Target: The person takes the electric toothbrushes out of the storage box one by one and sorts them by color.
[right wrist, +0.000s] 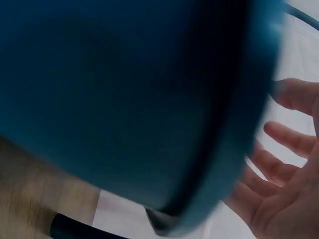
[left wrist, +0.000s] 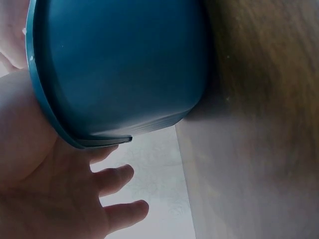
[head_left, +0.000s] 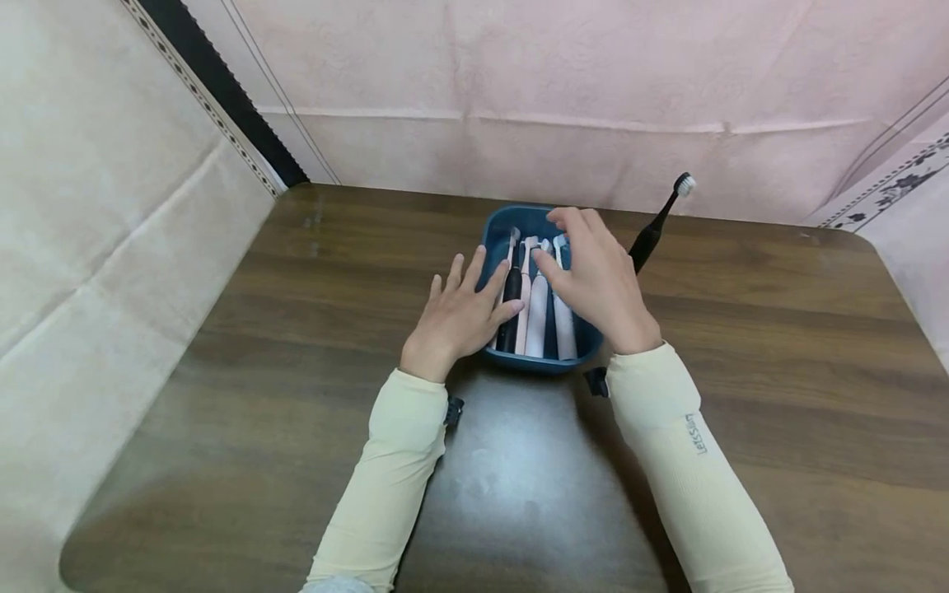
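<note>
Head cam: nearest you are your cream sleeves [head_left: 715, 502]. Blue bin [head_left: 535, 363] sits btwn your L hand [head_left: 455, 317] & R hand [head_left: 596, 280], w/ toothbrushes [head_left: 537, 319] lying in it. L fingers spread at the rim, R fingers loosely bent over the bin's other side, neither gripping. Black toothbrush [head_left: 647, 243] just right of R hand. L wrist cam: bin wall beside your spread fingers. R wrist cam: bin blurred, fingers apart by the rim; contact unclear.

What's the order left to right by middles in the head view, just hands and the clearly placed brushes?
Left hand → black-handled toothbrush → pale pink toothbrush → white toothbrush → second white toothbrush → right hand → black toothbrush outside the blue bin.
</note>
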{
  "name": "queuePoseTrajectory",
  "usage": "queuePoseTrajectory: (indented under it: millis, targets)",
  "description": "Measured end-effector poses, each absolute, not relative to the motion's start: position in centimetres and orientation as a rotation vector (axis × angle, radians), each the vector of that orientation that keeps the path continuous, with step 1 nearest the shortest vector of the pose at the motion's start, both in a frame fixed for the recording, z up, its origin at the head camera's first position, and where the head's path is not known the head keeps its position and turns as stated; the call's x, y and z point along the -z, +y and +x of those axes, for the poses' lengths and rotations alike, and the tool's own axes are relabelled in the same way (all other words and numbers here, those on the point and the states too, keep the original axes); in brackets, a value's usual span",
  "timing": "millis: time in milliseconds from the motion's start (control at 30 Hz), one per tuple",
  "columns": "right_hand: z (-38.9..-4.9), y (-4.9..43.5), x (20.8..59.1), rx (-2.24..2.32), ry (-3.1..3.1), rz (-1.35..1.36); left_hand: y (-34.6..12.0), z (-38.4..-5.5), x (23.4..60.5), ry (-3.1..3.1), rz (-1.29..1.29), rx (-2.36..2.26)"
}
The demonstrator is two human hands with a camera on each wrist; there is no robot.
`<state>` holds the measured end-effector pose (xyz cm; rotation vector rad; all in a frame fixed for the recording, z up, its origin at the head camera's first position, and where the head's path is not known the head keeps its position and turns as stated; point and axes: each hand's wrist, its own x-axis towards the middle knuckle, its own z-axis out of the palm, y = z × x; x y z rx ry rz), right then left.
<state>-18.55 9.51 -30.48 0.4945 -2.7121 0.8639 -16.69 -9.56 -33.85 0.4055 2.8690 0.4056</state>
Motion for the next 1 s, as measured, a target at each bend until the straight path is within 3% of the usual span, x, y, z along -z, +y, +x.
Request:
queuePoseTrajectory:
  millis: [1000]
  targets:
    - [-20.5,6.5,32.4,-0.626,-3.113,0.617,-9.9,-16.7,33.8,2.865,0.421,-0.379]
